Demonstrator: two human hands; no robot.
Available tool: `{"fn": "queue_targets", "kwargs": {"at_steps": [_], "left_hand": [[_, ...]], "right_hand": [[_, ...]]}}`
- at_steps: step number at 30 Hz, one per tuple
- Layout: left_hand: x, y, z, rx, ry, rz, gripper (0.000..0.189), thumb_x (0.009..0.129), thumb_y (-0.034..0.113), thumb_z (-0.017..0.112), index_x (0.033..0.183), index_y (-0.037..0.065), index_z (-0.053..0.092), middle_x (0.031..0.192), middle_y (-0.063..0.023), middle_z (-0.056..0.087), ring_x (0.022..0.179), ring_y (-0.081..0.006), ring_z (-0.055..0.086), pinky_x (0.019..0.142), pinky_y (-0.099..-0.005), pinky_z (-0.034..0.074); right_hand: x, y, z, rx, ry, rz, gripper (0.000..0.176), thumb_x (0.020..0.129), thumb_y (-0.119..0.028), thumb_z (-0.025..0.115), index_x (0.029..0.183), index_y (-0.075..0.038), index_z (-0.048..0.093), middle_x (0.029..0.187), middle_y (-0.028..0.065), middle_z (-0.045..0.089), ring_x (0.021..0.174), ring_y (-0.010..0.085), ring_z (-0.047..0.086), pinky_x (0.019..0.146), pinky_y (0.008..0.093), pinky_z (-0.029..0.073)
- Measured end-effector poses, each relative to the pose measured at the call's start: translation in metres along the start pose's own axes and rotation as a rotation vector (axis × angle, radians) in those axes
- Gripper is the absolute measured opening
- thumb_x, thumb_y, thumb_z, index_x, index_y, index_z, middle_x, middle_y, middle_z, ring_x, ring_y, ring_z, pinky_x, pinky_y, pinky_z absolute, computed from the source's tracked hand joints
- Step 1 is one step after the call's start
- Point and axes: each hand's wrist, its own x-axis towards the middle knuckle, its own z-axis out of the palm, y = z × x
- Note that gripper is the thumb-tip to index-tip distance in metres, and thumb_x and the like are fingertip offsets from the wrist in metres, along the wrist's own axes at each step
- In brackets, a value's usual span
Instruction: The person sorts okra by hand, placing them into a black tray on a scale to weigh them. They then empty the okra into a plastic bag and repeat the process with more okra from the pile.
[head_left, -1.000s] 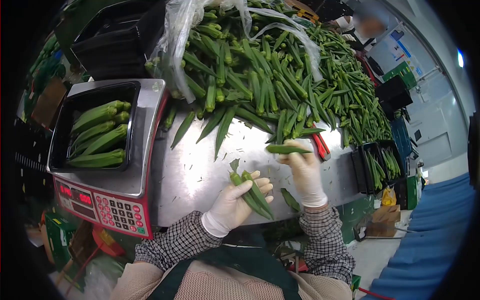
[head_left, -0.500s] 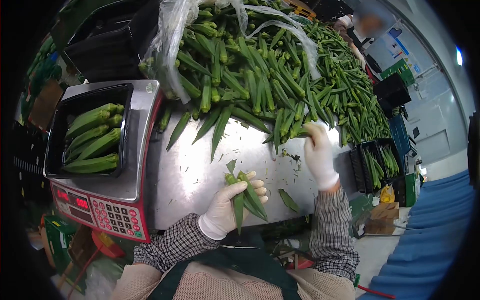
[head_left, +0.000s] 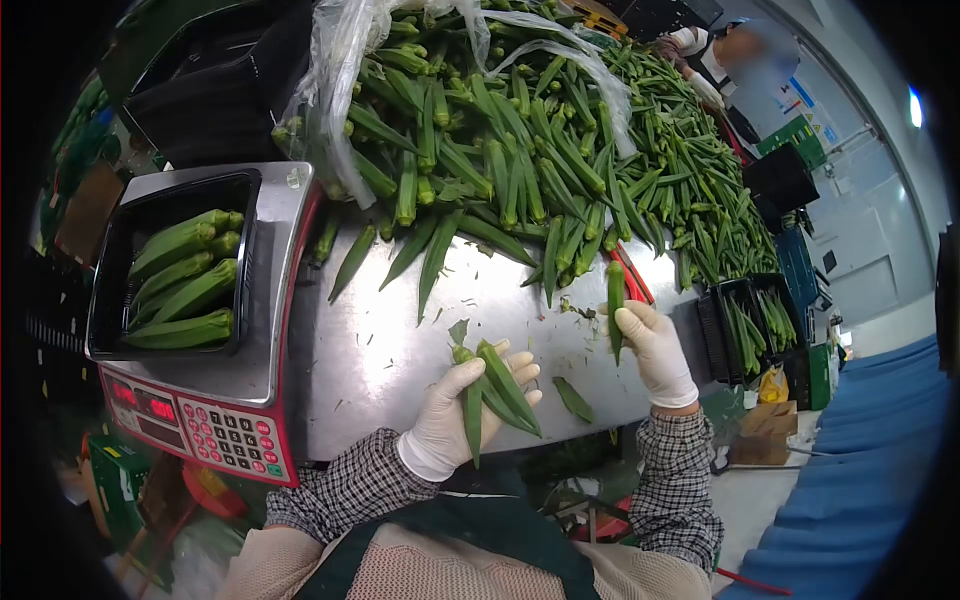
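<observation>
My left hand [head_left: 455, 420], in a white glove, holds a few okra pods [head_left: 505, 388] across its palm, the thumb over them. To the right, my right hand [head_left: 657, 350], also gloved, grips one okra pod [head_left: 614, 305] upright between thumb and fingers, above the steel table [head_left: 370, 340]. Just behind it a red-handled tool [head_left: 634, 272] lies at the edge of the large okra heap [head_left: 520, 150]. On the left, a black tray [head_left: 247, 215] with several okra pods rests on the red scale [head_left: 215, 430]. A loose pod [head_left: 573, 399] lies between my hands.
A clear plastic bag [head_left: 345, 110] lies over the heap's left part. Black trays with okra [head_left: 745, 335] stand at the right table edge. A co-worker [head_left: 712, 62] is at the far right end of the heap. A black crate [head_left: 215, 105] stands behind the scale.
My right hand has drawn back from the heap toward me with one okra pod, and the red-handled tool has come into view. The co-worker has shifted. My left hand has barely moved.
</observation>
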Motion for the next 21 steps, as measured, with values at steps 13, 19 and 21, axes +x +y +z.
{"fn": "queue_targets", "kwargs": {"at_steps": [13,19,21], "left_hand": [[-0.004,0.005,-0.006,0.202,0.021,-0.035,0.047,0.084,0.011,0.055,0.127,0.004,0.039,0.117,-0.0138,0.052,0.108,-0.0267,0.053,0.093,-0.0458,0.044],[-0.004,0.001,0.002,0.195,-0.03,0.035,0.052,0.08,0.003,0.054,0.129,0.004,0.038,0.113,-0.0145,0.055,0.104,-0.0285,0.055,0.093,-0.047,0.044],[-0.004,0.001,0.001,0.227,-0.035,0.049,0.052,0.08,0.004,0.055,0.129,0.004,0.038,0.113,-0.0152,0.055,0.105,-0.029,0.055,0.094,-0.0474,0.044]], "right_hand": [[0.011,-0.024,0.044,-0.11,0.019,-0.153,0.03,0.081,-0.008,0.062,0.11,-0.001,0.058,0.095,0.0139,0.06,0.074,0.0192,0.06,0.07,0.0254,0.047],[0.077,0.024,0.026,-1.128,0.384,-0.765,0.036,0.073,0.003,0.059,0.109,-0.002,0.055,0.111,0.0149,0.055,0.094,0.0326,0.058,0.079,0.033,0.048],[0.082,0.024,0.02,-1.071,0.362,-0.808,0.038,0.073,0.003,0.059,0.11,-0.003,0.054,0.112,0.0158,0.055,0.097,0.0364,0.056,0.081,0.0363,0.048]]}}
